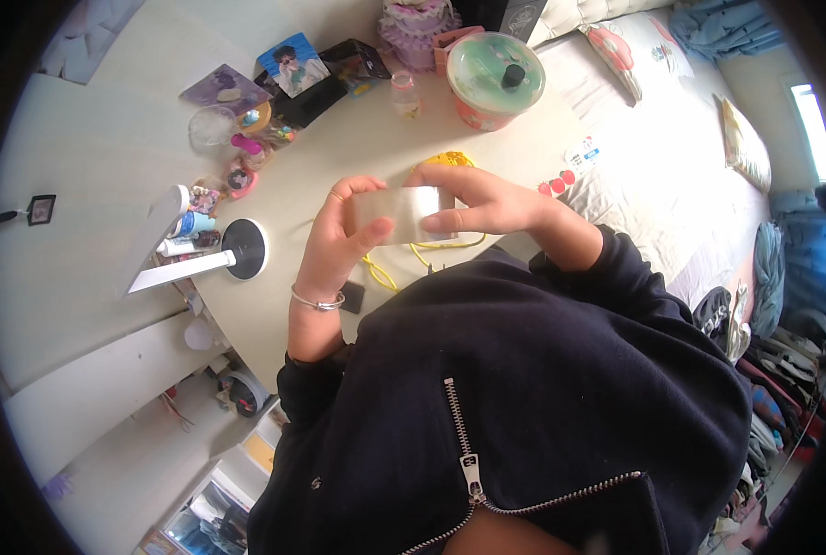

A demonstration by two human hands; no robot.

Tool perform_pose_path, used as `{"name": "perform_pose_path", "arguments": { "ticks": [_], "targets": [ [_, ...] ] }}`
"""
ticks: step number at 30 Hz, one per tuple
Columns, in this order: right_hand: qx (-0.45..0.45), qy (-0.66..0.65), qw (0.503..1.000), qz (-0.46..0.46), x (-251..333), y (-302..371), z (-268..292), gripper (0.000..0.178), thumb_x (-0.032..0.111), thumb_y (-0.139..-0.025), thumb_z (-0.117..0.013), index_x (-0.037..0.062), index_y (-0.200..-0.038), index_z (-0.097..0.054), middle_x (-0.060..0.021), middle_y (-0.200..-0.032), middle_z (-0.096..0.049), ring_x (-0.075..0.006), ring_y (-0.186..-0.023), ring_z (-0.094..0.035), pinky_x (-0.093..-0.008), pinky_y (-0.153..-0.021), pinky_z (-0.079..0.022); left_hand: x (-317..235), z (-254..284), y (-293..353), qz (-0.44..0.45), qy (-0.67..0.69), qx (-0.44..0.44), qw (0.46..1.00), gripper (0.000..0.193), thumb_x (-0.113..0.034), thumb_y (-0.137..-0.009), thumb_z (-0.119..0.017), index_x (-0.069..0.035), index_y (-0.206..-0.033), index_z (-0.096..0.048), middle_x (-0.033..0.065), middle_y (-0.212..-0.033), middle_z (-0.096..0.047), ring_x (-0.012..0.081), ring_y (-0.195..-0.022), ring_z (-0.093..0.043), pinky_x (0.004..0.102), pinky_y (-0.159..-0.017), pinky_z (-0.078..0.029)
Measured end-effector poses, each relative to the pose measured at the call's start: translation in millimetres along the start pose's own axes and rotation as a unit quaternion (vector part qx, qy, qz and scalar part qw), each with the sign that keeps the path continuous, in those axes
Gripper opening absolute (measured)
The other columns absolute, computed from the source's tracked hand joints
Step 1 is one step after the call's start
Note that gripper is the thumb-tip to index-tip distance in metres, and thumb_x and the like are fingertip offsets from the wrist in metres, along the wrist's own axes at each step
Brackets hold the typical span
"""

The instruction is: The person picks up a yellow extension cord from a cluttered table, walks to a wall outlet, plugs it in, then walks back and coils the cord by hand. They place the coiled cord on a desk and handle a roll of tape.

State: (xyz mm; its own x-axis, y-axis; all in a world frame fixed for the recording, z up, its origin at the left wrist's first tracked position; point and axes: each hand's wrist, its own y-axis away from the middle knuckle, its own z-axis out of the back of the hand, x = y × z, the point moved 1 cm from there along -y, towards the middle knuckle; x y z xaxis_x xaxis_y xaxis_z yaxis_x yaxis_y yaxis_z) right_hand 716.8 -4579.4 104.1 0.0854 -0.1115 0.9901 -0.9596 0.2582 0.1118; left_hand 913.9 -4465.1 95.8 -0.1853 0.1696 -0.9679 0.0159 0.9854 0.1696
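A wide roll of clear tape (402, 211) is held up above the table, close in front of my body. My left hand (339, 227) grips its left end, with the thumb on the face toward me. On the other end, the thumb and fingers of my right hand (477, 202) close round the roll. Behind and below the hands, a yellow object (454, 160) shows in part, and a yellow cable (380, 274) lies on the table. Near my left wrist is a small dark flat object (351, 298), partly covered by my arm.
A white desk lamp (244, 250) stands on the left of the table (339, 148). Small jars and picture cards (293, 65) line the back left. A large lidded tub (496, 79) stands at the back. On the right is a bed (653, 139) with pillows.
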Motion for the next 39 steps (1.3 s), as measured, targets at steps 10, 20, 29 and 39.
{"name": "perform_pose_path", "arguments": {
  "ticks": [10, 20, 29, 39],
  "targets": [
    [0.048, 0.022, 0.992, 0.118, 8, 8, 6, 0.043, 0.020, -0.086, -0.053, -0.0006, -0.124, -0.052, -0.0128, -0.111, -0.060, -0.0201, -0.103, -0.055, -0.0318, -0.090, -0.043, 0, 3, -1, -0.108, 0.073, 0.054, 0.990, 0.046, -0.023, -0.073, -0.079, -0.005, -0.104, -0.050, 0.0090, -0.114, -0.047, 0.0221, -0.113, -0.046, 0.0347, -0.098, -0.038],
    [0.043, -0.047, 0.994, 0.092, 1, 10, 5, 0.045, 0.017, -0.083, -0.051, -0.0027, -0.124, -0.052, -0.0100, -0.112, -0.058, -0.0168, -0.103, -0.053, -0.0297, -0.088, -0.043, -13, -6, 4, -0.076, 0.054, 0.018, 0.995, 0.045, -0.021, -0.075, -0.078, -0.005, -0.106, -0.049, 0.0076, -0.116, -0.047, 0.0172, -0.108, -0.050, 0.0316, -0.095, -0.041],
    [0.010, -0.100, 0.991, 0.094, -11, 4, -3, 0.031, 0.027, -0.092, -0.057, 0.0020, -0.110, -0.055, -0.0010, -0.095, -0.058, -0.0074, -0.090, -0.052, -0.0246, -0.078, -0.044, -32, -19, 9, -0.015, -0.028, -0.034, 0.999, 0.041, -0.017, -0.079, -0.076, -0.005, -0.106, -0.048, 0.0048, -0.115, -0.047, 0.0132, -0.102, -0.050, 0.0267, -0.090, -0.043],
    [0.020, -0.106, 0.990, 0.087, -15, -1, 0, 0.036, 0.030, -0.094, -0.058, 0.0013, -0.115, -0.057, -0.0007, -0.099, -0.061, -0.0082, -0.094, -0.054, -0.0247, -0.084, -0.044, -20, -9, 6, 0.021, 0.066, -0.024, 0.997, 0.039, -0.011, -0.079, -0.074, -0.004, -0.108, -0.049, 0.0054, -0.116, -0.049, 0.0127, -0.104, -0.050, 0.0269, -0.091, -0.042]
  ]
}}
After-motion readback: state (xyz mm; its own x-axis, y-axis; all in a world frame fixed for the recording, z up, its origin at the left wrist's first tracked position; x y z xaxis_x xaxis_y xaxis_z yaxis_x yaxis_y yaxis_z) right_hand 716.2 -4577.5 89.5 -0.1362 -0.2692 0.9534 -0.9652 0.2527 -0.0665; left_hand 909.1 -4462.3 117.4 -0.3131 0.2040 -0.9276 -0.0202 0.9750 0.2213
